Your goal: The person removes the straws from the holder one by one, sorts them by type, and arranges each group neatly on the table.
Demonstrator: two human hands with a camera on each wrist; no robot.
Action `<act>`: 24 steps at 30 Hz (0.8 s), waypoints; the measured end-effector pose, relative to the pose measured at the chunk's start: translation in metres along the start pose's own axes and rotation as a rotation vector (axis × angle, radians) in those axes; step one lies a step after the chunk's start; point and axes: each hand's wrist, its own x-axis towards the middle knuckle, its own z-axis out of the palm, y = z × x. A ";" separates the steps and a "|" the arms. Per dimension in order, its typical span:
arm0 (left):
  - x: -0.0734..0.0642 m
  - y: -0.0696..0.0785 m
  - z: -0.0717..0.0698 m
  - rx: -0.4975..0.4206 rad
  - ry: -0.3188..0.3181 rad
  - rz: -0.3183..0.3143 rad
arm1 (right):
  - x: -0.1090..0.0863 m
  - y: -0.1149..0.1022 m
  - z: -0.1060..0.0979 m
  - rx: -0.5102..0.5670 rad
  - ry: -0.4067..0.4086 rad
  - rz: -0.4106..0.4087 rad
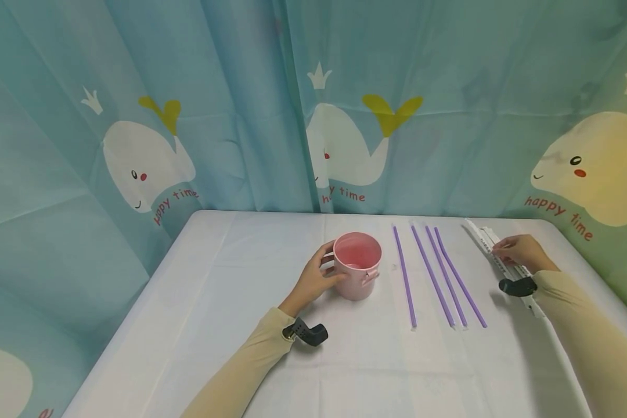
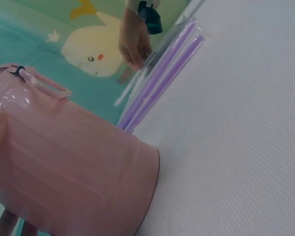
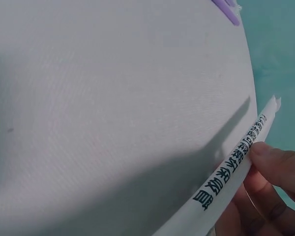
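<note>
My left hand [image 1: 313, 280] grips a small pink bucket [image 1: 356, 285] by its side, thumb in front and fingers behind. The bucket stands upright on the table, with a small handle on its rim. In the left wrist view, its wall [image 2: 78, 157] fills much of the picture, and only part of the hand shows. Over at the right, my right hand [image 1: 525, 252] pinches a white paper-wrapped straw [image 3: 231, 169] with dark printed characters between thumb and fingers. Beneath that hand lie other white wrapped straws [image 1: 522, 271], partly hidden by the hand and wrist.
Several purple straws [image 1: 404, 276] in clear wrappers lie roughly side by side between the bucket and my right hand. A white cloth covers the table [image 1: 230, 302]. Behind its far edge hangs a blue-green curtain [image 1: 251, 116] printed with whales.
</note>
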 end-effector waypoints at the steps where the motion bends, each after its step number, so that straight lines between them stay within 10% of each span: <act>1: 0.000 0.000 0.000 0.001 0.000 -0.001 | 0.000 0.001 0.001 -0.008 -0.001 0.009; 24: -0.002 0.003 0.002 0.006 -0.006 -0.007 | -0.007 -0.001 0.000 -0.167 0.007 -0.052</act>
